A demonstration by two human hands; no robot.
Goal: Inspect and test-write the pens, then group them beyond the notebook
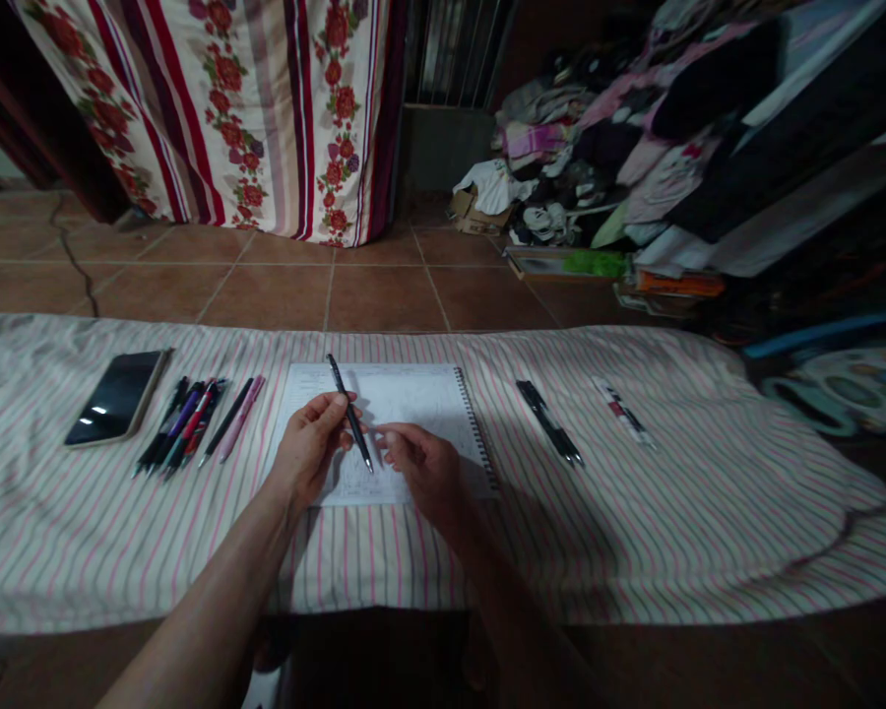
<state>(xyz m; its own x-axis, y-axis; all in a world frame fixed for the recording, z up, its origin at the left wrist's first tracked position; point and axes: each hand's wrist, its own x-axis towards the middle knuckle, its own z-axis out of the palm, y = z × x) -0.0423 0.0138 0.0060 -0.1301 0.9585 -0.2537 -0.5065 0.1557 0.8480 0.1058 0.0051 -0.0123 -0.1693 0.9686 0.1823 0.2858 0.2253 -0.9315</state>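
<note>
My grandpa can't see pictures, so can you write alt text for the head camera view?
A person's left grip holds a dark pen over a spiral notebook, with the right grip close to the pen. On the striped cloth, a phone and several pens lie to the left, more pens to the right.

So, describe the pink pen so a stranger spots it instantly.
On the striped cloth, find the phone at the far left. Move right past the bunched pens to a black pen. Beside it, nearer the notebook, lies the pink pen, pink where its neighbour is black.
</note>
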